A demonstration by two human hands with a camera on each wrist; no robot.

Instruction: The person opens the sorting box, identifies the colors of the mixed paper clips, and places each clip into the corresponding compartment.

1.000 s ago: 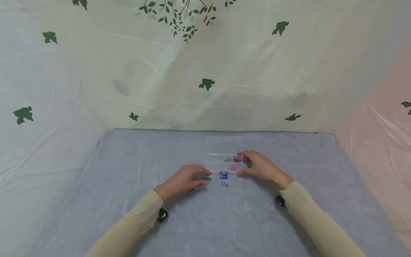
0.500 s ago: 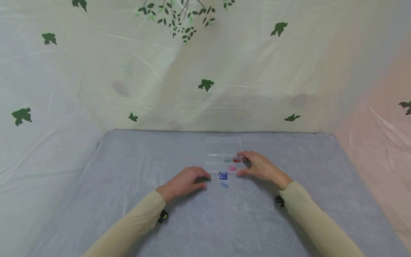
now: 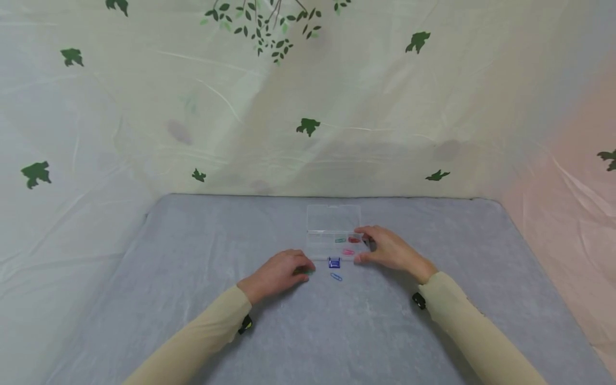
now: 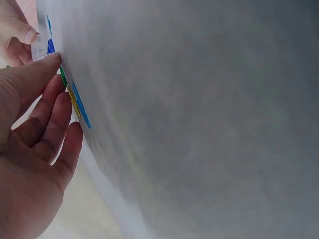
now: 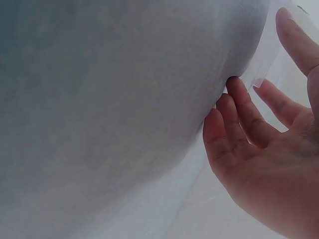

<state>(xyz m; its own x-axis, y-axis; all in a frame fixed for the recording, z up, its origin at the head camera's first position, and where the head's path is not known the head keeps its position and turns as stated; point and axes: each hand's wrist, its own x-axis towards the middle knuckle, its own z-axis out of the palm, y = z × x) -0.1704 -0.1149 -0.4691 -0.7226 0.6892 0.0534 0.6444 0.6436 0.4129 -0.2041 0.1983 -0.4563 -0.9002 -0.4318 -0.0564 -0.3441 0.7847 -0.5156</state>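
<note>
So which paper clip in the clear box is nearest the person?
The pink clip; the green clip and red clip lie farther back in the clear box.

I've got a grey cloth point(image 3: 356, 342) over the table across the lower frame. Behind it I see a pale sheet point(image 3: 366, 96), a bit creased, with a leafy branch print point(image 3: 274, 27) top centre. Single green leaf prints: centre point(image 3: 308, 126), upper left point(image 3: 71, 56), upper right point(image 3: 417, 41), mid-left point(image 3: 36, 174). Right edge, I note a pinkish side sheet point(image 3: 572, 203), wrinkled.
</note>
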